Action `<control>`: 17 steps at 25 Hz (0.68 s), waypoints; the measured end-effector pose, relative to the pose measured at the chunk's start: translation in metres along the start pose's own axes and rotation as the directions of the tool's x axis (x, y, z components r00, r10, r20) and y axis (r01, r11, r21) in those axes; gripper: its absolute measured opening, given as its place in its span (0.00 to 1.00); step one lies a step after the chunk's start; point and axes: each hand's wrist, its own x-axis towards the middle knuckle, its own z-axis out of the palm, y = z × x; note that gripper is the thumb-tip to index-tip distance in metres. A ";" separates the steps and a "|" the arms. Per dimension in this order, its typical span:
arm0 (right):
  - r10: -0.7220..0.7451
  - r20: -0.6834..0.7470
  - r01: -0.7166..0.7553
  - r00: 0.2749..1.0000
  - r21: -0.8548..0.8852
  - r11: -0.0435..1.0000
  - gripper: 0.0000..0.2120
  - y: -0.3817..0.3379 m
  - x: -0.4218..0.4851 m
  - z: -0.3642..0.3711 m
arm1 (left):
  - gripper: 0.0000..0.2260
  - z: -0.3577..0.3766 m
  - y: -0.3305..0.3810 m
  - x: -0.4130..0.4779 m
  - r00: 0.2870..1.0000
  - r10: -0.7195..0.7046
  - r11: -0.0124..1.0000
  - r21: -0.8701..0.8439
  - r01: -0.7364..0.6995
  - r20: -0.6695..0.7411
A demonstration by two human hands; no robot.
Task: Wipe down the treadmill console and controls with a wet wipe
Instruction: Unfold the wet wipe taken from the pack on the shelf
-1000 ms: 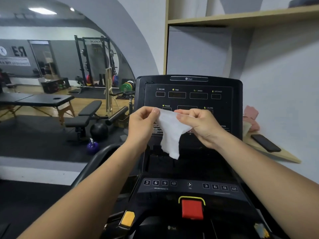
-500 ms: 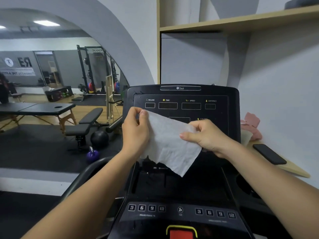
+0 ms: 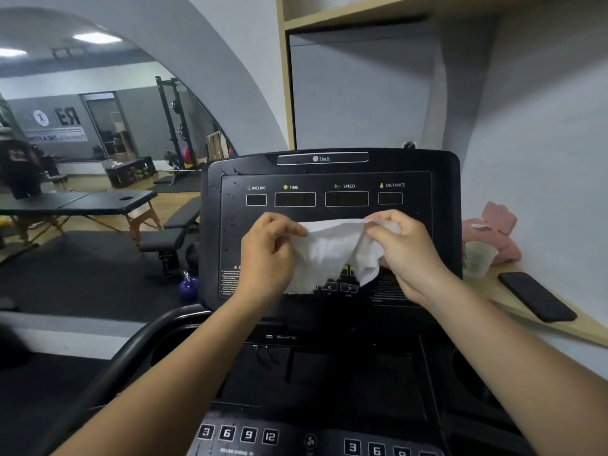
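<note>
The wet wipe (image 3: 329, 251) hangs in front of the middle of the treadmill console (image 3: 441, 199). It covers the lower readouts and most of the buttons there, and we see only two small arrow keys under its edge. Whether the wipe touches the panel, we cannot tell. The four display windows above it are dark and their digits are blurred. The lower row of number keys (image 3: 227, 433) is cut off by the bottom edge.

The left hand (image 3: 268, 255) pinches the top left corner of the wipe between thumb and curled fingers. The right hand (image 3: 404, 255) grips the top right corner, its fingers bent round the bunched material. Both forearms reach over the dark tray of the console.

On the wooden ledge (image 3: 589, 329) to the right lie a black phone (image 3: 536, 296), a pale cup (image 3: 478, 258) and a pink cloth (image 3: 496, 225). To the left we see a massage table (image 3: 98, 202), a bench (image 3: 171, 232) and a purple kettlebell (image 3: 189, 286).
</note>
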 end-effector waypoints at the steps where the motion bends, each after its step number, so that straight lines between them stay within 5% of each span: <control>1: -0.022 -0.028 0.021 0.999 -0.033 0.999 0.03 0.002 0.000 -0.002 | 0.19 0.003 0.000 0.000 1.000 -0.009 1.000 0.007 0.009 -0.016; 5: -0.221 -0.032 0.209 0.975 -0.206 0.956 0.08 0.006 -0.002 -0.017 | 0.07 0.016 -0.001 0.010 0.994 -0.045 0.999 0.008 0.046 -0.101; 10: -0.425 0.121 0.424 0.897 -0.507 0.751 0.20 0.005 0.000 -0.027 | 0.13 0.021 -0.003 0.025 0.999 0.025 1.000 0.002 -0.025 -0.044; 14: -0.469 0.077 0.375 0.880 -0.718 0.586 0.17 -0.006 0.008 -0.018 | 0.15 0.010 -0.006 0.034 0.959 0.283 0.956 0.078 -0.282 -0.001; 17: -0.523 -0.015 0.347 0.852 -0.731 0.588 0.17 -0.014 0.006 -0.002 | 0.16 0.002 -0.015 0.041 0.916 0.394 0.905 0.143 -0.401 0.079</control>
